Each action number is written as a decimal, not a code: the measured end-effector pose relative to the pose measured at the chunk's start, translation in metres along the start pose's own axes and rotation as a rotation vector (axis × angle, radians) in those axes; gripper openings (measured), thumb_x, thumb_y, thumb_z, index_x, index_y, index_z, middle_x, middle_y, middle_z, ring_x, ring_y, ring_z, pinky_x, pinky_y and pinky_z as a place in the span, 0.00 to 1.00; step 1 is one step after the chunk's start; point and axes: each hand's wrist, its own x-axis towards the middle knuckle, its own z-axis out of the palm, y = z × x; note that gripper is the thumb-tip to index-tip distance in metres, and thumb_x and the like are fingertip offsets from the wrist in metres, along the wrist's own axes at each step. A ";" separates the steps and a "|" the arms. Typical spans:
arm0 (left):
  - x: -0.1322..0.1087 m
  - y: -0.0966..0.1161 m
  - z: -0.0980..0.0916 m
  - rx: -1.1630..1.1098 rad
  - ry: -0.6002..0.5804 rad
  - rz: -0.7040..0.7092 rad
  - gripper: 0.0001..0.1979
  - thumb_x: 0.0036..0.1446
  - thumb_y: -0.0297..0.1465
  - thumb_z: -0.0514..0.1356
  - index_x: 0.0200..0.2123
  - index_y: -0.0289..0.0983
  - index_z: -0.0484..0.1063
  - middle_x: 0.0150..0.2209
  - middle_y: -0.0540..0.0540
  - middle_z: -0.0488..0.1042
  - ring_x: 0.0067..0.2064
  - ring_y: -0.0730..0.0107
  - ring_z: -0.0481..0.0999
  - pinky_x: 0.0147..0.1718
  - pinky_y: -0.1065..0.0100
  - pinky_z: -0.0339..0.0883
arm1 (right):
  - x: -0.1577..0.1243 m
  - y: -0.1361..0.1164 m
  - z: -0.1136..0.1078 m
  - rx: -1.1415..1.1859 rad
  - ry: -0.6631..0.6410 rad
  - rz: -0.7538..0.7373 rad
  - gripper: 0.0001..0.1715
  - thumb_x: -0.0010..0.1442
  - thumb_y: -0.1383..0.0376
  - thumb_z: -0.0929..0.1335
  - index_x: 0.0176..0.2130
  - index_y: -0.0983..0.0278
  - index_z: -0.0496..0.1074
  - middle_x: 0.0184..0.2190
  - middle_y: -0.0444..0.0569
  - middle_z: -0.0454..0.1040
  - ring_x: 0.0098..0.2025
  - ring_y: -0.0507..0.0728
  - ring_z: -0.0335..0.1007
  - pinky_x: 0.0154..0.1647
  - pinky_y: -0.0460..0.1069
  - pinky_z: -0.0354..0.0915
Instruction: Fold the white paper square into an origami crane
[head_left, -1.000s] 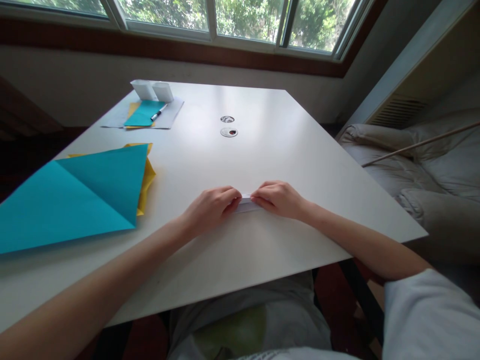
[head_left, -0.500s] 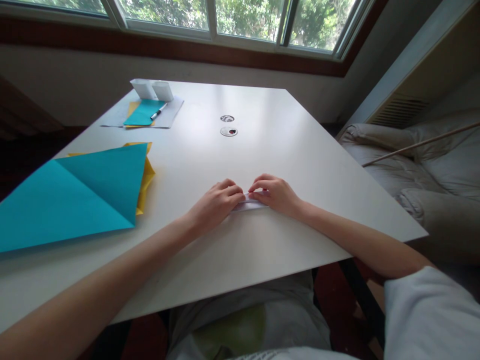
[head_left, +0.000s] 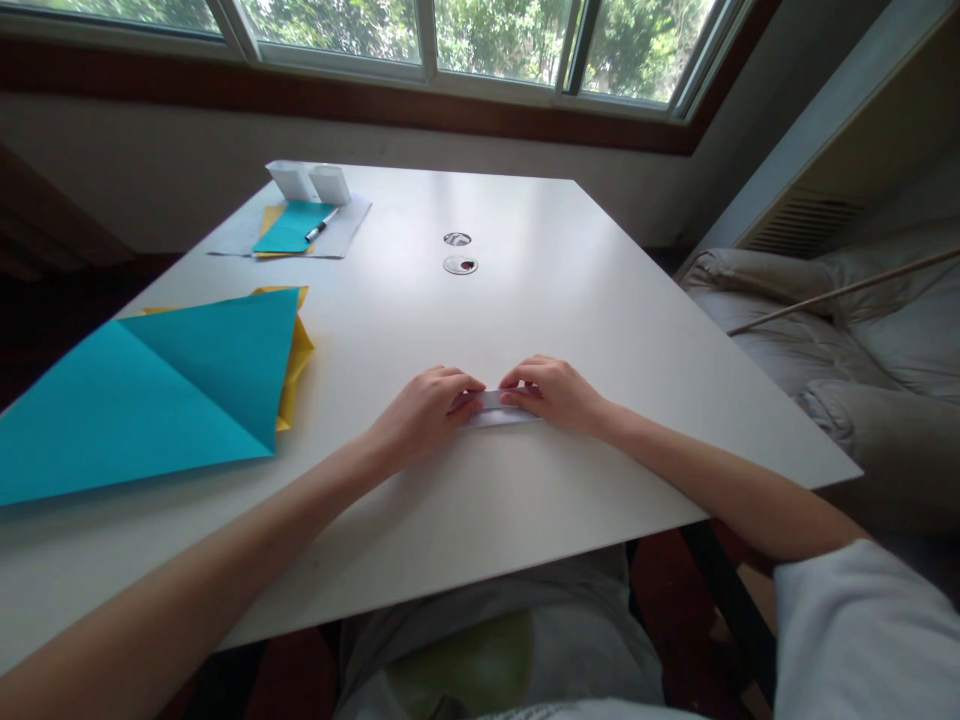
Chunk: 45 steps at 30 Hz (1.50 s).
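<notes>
A small folded strip of white paper [head_left: 495, 411] lies on the white table in front of me, its long side running left to right. My left hand [head_left: 431, 405] pinches its left end between thumb and fingers. At the right end my right hand [head_left: 553, 392] grips the paper the same way, thumb on the near side and fingertips along the far edge. A short stretch of the strip shows between the two hands; both ends are covered by my fingers.
On the left of the table [head_left: 600, 300] lies a large creased blue sheet [head_left: 187, 390] over crumpled yellow paper [head_left: 294, 370]. Farther back are small blue paper [head_left: 289, 228], a marker [head_left: 321, 225] and white folded pieces [head_left: 330, 184]. Two round inserts [head_left: 460, 265] sit mid-table. A sofa [head_left: 885, 340] stands right.
My left thumb has come round to the near side of the strip, and the hands sit slightly farther apart. More of the paper's middle shows. The view has shifted slightly.
</notes>
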 end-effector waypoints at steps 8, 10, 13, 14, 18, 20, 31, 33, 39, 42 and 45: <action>0.003 0.006 -0.003 -0.067 -0.059 -0.097 0.06 0.53 0.30 0.57 0.35 0.37 0.71 0.33 0.47 0.73 0.34 0.69 0.72 0.32 0.70 0.63 | -0.003 -0.011 -0.009 0.103 -0.152 0.043 0.11 0.58 0.65 0.65 0.41 0.64 0.73 0.34 0.49 0.72 0.35 0.52 0.67 0.36 0.46 0.61; 0.004 0.009 -0.006 -0.096 -0.032 -0.102 0.08 0.53 0.31 0.57 0.37 0.37 0.72 0.35 0.47 0.74 0.33 0.70 0.72 0.31 0.71 0.63 | -0.003 -0.014 -0.013 0.143 -0.129 0.062 0.10 0.58 0.65 0.64 0.39 0.64 0.74 0.31 0.47 0.72 0.32 0.50 0.66 0.33 0.44 0.60; 0.004 0.013 -0.011 -0.145 -0.015 -0.085 0.07 0.54 0.30 0.56 0.35 0.36 0.73 0.31 0.49 0.75 0.29 0.74 0.72 0.29 0.74 0.62 | -0.003 -0.016 -0.019 0.188 -0.088 0.045 0.10 0.58 0.65 0.64 0.38 0.64 0.73 0.32 0.47 0.72 0.31 0.49 0.65 0.31 0.43 0.59; 0.004 0.014 -0.013 -0.156 -0.010 -0.086 0.07 0.54 0.30 0.56 0.34 0.36 0.74 0.28 0.50 0.75 0.27 0.75 0.71 0.28 0.75 0.61 | -0.003 -0.017 -0.020 0.198 -0.085 0.038 0.10 0.57 0.65 0.65 0.38 0.65 0.73 0.33 0.47 0.72 0.31 0.48 0.66 0.31 0.42 0.59; 0.004 0.017 -0.016 -0.159 0.025 -0.069 0.07 0.55 0.29 0.56 0.32 0.37 0.74 0.24 0.52 0.74 0.24 0.77 0.69 0.26 0.76 0.60 | -0.004 -0.019 -0.019 0.208 -0.130 0.078 0.12 0.53 0.60 0.68 0.35 0.65 0.73 0.27 0.43 0.72 0.26 0.47 0.64 0.27 0.42 0.57; 0.004 0.019 -0.017 -0.139 0.048 -0.037 0.07 0.55 0.28 0.56 0.32 0.37 0.74 0.26 0.52 0.75 0.25 0.77 0.70 0.26 0.76 0.60 | -0.005 -0.020 -0.017 0.201 -0.142 0.097 0.12 0.55 0.59 0.67 0.33 0.65 0.74 0.22 0.41 0.71 0.24 0.47 0.63 0.25 0.42 0.55; -0.006 0.012 -0.017 0.354 0.176 0.351 0.08 0.59 0.27 0.52 0.36 0.37 0.71 0.35 0.46 0.75 0.37 0.69 0.72 0.35 0.68 0.65 | -0.009 -0.006 -0.017 -0.272 0.193 -0.367 0.12 0.62 0.65 0.61 0.39 0.62 0.72 0.35 0.48 0.75 0.36 0.52 0.68 0.36 0.47 0.61; -0.009 0.010 -0.014 0.381 0.090 0.357 0.09 0.60 0.27 0.52 0.36 0.36 0.72 0.33 0.46 0.75 0.36 0.69 0.72 0.33 0.68 0.65 | -0.011 -0.002 -0.015 -0.338 0.136 -0.435 0.11 0.62 0.64 0.61 0.38 0.61 0.73 0.34 0.47 0.75 0.35 0.52 0.68 0.35 0.47 0.61; -0.014 0.009 -0.008 0.322 -0.053 0.325 0.09 0.60 0.27 0.52 0.37 0.38 0.72 0.32 0.47 0.74 0.36 0.69 0.71 0.33 0.69 0.67 | -0.014 0.001 -0.010 -0.327 0.017 -0.478 0.13 0.61 0.60 0.62 0.40 0.61 0.73 0.36 0.49 0.74 0.37 0.54 0.67 0.38 0.49 0.64; -0.013 0.009 -0.007 0.327 -0.024 0.335 0.09 0.59 0.27 0.53 0.36 0.37 0.73 0.35 0.46 0.74 0.40 0.65 0.70 0.37 0.64 0.68 | -0.014 0.000 -0.008 -0.289 0.037 -0.461 0.12 0.61 0.61 0.62 0.40 0.62 0.73 0.43 0.51 0.72 0.41 0.55 0.66 0.42 0.51 0.65; -0.013 0.008 -0.006 0.307 0.031 0.329 0.09 0.59 0.26 0.52 0.35 0.36 0.73 0.45 0.42 0.71 0.46 0.62 0.68 0.41 0.62 0.68 | -0.012 0.000 -0.007 -0.241 0.063 -0.443 0.11 0.60 0.62 0.63 0.39 0.63 0.73 0.52 0.55 0.66 0.49 0.57 0.64 0.48 0.54 0.64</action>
